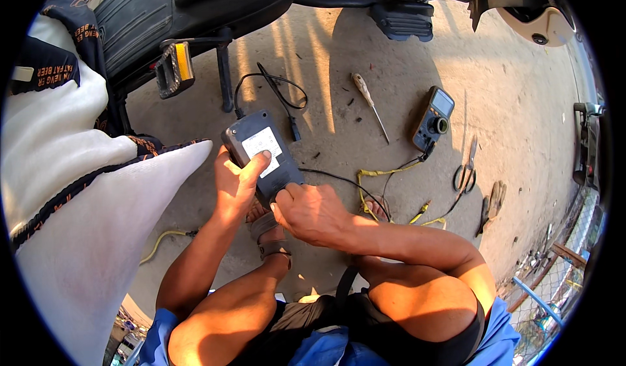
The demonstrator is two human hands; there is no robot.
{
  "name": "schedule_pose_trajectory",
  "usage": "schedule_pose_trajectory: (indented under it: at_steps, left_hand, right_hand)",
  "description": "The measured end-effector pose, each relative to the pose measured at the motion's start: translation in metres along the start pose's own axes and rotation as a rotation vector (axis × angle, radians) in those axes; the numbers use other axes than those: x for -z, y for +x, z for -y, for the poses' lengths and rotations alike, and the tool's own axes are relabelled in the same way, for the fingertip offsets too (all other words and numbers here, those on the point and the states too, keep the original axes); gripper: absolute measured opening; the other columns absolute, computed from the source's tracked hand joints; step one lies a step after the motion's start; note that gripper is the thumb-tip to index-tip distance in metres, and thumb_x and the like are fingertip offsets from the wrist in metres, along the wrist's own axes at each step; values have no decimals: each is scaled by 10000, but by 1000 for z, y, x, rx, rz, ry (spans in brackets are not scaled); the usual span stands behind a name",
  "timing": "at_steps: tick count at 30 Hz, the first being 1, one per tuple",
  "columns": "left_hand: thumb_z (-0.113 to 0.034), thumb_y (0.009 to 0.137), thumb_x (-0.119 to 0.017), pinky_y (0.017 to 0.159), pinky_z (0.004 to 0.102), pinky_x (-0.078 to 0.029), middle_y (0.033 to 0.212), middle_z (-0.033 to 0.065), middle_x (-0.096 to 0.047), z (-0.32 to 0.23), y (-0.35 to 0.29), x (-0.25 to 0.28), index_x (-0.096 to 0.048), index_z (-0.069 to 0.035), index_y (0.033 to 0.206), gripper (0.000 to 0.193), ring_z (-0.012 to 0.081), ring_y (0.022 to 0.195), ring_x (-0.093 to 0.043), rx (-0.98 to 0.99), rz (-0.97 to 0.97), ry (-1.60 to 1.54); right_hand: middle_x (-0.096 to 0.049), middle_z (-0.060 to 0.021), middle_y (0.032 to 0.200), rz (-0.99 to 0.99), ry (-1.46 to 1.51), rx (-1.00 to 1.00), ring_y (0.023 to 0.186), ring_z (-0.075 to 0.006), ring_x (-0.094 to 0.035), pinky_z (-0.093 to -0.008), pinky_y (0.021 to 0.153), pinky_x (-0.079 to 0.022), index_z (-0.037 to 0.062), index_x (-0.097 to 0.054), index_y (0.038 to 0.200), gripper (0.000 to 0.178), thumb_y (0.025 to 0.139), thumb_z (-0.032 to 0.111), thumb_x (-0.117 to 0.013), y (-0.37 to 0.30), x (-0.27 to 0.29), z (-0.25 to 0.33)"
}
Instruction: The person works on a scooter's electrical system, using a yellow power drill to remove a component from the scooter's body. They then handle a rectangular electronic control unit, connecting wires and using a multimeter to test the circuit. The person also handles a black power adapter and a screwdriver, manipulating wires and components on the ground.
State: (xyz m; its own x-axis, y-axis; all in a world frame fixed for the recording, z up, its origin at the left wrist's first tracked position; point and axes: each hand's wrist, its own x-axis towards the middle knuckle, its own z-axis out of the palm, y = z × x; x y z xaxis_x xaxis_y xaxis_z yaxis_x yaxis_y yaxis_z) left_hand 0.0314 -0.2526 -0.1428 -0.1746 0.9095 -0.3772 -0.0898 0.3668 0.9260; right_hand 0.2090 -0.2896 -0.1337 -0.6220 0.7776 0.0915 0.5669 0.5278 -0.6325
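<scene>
A black box-shaped charger (262, 141) with a white label is tilted above the ground in front of me. My left hand (236, 180) grips its left side, thumb pressed across the label. At the near end of the box, my right hand (312, 213) is closed with curled fingers; whatever they pinch is hidden. From the far end a black cord (268, 77) loops over the ground to a plug (295, 131). Another thin black cable (339, 174) runs right from beside my right hand. Farther right lie a screwdriver (370, 105) and a multimeter (433, 118) with leads.
Scissors (465, 173) and what looks like pliers (493, 208) lie on the right. A parked bike with a pedal (175, 70) spans the far side. White cloth (130, 203) hangs close on my left. A helmet (541, 27) and wire fence (554, 291) are at right.
</scene>
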Motion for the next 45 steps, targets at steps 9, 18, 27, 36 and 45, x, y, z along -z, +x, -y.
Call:
schedule_pose_trajectory:
  at_steps: [9, 18, 27, 36, 45]
  left_hand:
    - [-105, 815, -777, 777, 303, -541, 954, 88, -690, -5, -4, -2, -604, 33, 1045, 319, 143, 833, -650, 13, -15, 21]
    - [-123, 844, -768, 822, 305, -534, 1001, 82, -697, -4, -4, 3, -623, 28, 1089, 323, 142, 888, -652, 8, 33, 61]
    - [-128, 830, -774, 828, 313, -541, 1010, 87, -698, -5, -2, 4, -623, 23, 1105, 348, 151, 892, -657, 34, 16, 109]
    - [-117, 843, -778, 861, 343, -570, 1052, 124, -718, -7, -7, 8, -596, 44, 1168, 406, 191, 944, -699, 2, 64, 22]
    - [-163, 843, -782, 891, 339, -548, 1092, 106, -693, -4, -8, 13, -568, 30, 1223, 477, 177, 992, -676, -6, 131, 63]
  right_hand:
    - [-571, -104, 728, 22, 0, 32, 596, -286, -640, -412, 444, -486, 58, -533, 806, 211, 867, 192, -683, -2, -2, 1]
    - [-562, -102, 722, 51, -20, 29, 603, -282, -641, -410, 439, -470, 65, -530, 799, 231, 870, 215, -690, -1, -1, 2]
    - [-581, -125, 707, 98, 56, -5, 595, -323, -642, -435, 461, -477, 47, -543, 795, 266, 898, 245, -689, 3, 4, 2]
    - [-668, -224, 839, -97, -111, -472, 810, -445, -669, -530, 713, -533, -1, -603, 961, 254, 937, 248, -647, 46, 43, -139]
    - [-571, -248, 1281, -34, -382, -739, 1025, -428, -684, -500, 844, -571, 5, -639, 1202, 389, 926, 271, -705, 59, 51, -226]
